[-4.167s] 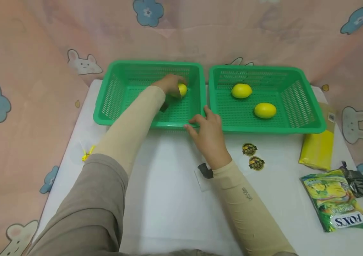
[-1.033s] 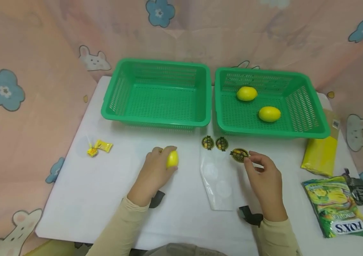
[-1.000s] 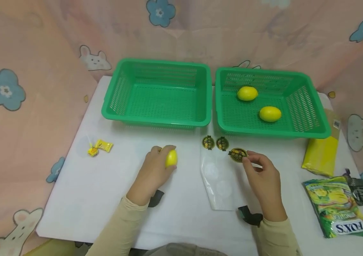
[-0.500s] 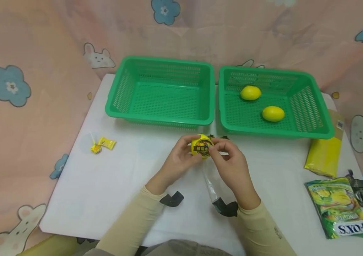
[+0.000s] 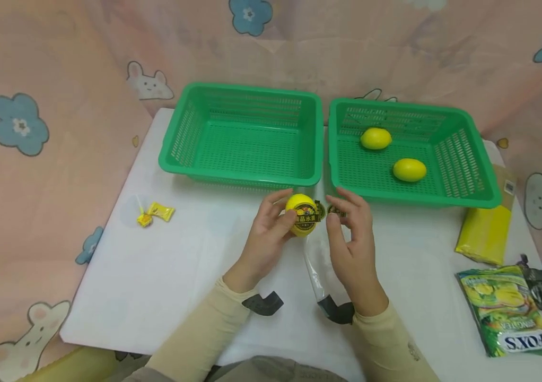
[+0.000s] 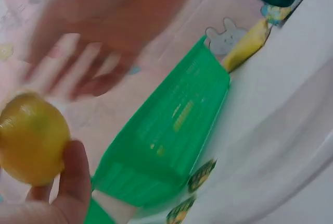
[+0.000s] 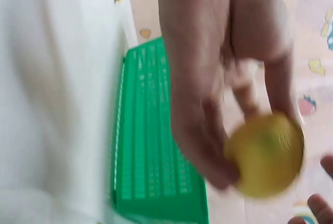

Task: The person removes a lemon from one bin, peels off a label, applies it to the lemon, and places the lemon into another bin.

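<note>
Lemon gripped in left hand, sticker now seen pressed on. Right hand drawn just clear beside it, fingers relaxed, nothing held; labelling judged done.

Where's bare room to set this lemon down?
The left basket is bare inside. White table is open between the candy and the left hand holding the lemon. Crowded: stickers by the right hand; right basket has two lemons.
</note>
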`<state>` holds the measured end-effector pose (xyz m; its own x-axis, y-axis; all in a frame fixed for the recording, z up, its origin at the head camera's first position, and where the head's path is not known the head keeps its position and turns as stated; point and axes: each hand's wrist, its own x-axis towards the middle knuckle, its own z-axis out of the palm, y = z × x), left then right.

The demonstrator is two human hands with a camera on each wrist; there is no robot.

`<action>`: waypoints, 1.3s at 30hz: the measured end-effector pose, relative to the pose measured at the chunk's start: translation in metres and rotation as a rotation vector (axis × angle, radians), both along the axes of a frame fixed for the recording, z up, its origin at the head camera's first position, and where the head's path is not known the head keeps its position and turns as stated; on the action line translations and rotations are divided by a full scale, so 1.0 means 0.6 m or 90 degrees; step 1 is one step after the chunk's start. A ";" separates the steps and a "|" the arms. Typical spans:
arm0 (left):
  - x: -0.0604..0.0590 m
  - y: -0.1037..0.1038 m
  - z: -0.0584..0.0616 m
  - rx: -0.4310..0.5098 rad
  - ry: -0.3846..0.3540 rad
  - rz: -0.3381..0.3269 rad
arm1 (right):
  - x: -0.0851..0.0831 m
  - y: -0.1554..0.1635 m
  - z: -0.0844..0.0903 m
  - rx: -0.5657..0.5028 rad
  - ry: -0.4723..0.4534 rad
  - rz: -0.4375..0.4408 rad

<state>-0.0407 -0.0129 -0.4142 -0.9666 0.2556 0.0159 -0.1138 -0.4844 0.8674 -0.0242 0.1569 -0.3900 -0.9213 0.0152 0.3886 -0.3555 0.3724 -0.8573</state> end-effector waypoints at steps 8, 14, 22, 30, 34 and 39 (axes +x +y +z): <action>0.020 0.016 0.011 0.071 -0.067 -0.033 | -0.020 -0.023 -0.016 0.154 0.169 0.058; 0.022 0.011 0.007 0.085 -0.099 -0.049 | -0.017 -0.004 -0.018 0.211 0.048 0.070; -0.016 0.004 -0.002 0.005 -0.050 -0.038 | -0.041 0.092 -0.026 0.243 -0.034 -0.061; -0.110 0.051 0.055 -0.137 0.043 -0.086 | -0.077 0.177 -0.058 0.249 -0.016 -0.217; -0.174 0.118 0.086 -0.189 0.043 -0.113 | -0.079 0.178 -0.061 0.250 -0.009 -0.217; -0.245 0.199 0.091 -0.375 0.009 -0.094 | -0.082 0.176 -0.059 0.251 -0.007 -0.208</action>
